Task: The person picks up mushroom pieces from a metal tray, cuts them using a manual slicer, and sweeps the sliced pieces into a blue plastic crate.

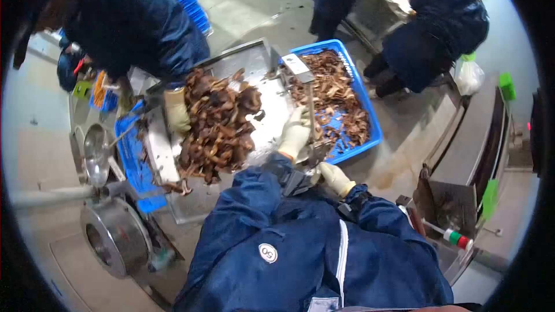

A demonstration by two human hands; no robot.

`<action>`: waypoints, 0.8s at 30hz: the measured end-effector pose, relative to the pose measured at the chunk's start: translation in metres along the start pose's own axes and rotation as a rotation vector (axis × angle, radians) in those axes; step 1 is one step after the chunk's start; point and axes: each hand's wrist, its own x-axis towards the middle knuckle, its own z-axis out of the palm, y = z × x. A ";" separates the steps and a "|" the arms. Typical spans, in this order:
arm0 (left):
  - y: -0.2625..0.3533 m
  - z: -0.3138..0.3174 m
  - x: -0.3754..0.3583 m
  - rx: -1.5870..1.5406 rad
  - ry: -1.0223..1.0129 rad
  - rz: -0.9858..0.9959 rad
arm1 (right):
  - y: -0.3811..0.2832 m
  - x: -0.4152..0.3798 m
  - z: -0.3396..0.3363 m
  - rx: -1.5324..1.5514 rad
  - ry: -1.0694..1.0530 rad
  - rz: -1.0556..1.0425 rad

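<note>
A heap of brown mushrooms (217,121) lies on the metal table (274,104) in front of me. My left hand (295,134), in a pale glove, is at the table's right edge with its fingers bent together; whatever they hold is hidden. Closer to my body, my right hand (336,179), also gloved, has its fingers drawn together by a small dark and pale piece I cannot identify. Just beyond the table edge stands a blue crate (373,121) with many cut mushroom pieces (332,84) in it.
A white label card (296,65) rests at the crate's corner. Across the table a person (133,23) leans in, a gloved hand (176,110) at the heap. Another blue crate (133,162) is at left. More people (436,29) work at the back right, near metal machinery (462,156).
</note>
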 end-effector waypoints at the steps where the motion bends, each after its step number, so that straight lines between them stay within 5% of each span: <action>1: -0.027 -0.011 0.009 0.280 -0.030 0.092 | 0.026 0.006 0.005 0.171 0.025 0.050; 2: -0.054 -0.022 0.019 0.558 -0.035 0.192 | 0.050 0.012 0.008 0.339 0.059 0.108; 4: -0.041 -0.053 -0.009 0.589 -0.147 0.053 | 0.004 0.001 0.011 0.228 0.081 0.080; 6: -0.041 -0.086 -0.047 0.484 -0.051 0.210 | -0.009 -0.003 0.013 0.043 0.064 -0.020; 8: -0.050 -0.131 -0.091 0.597 -0.046 0.209 | 0.001 -0.001 0.019 0.351 0.133 0.116; 9: -0.060 -0.153 -0.107 0.443 -0.081 0.058 | 0.012 0.001 0.015 0.326 0.126 0.102; 10: -0.083 -0.177 -0.127 0.433 0.012 0.087 | 0.024 0.006 0.015 0.487 0.135 0.131; 12: -0.081 -0.222 -0.168 0.662 0.177 -0.117 | 0.012 0.002 0.018 0.314 0.169 0.043; 13: -0.096 -0.243 -0.186 0.653 0.333 -0.009 | 0.017 0.004 0.017 0.335 0.153 0.057; 15: -0.109 -0.276 -0.208 0.561 0.527 -0.112 | 0.014 0.003 0.021 0.375 0.183 0.075; 18: -0.111 -0.291 -0.211 0.734 0.639 -0.121 | 0.002 0.002 0.028 0.330 0.237 0.081; 21: -0.118 -0.274 -0.182 0.946 0.604 0.147 | 0.020 0.004 0.023 0.188 0.281 -0.026; 24: -0.113 -0.265 -0.159 0.838 0.604 0.027 | 0.027 0.004 0.022 0.192 0.304 -0.042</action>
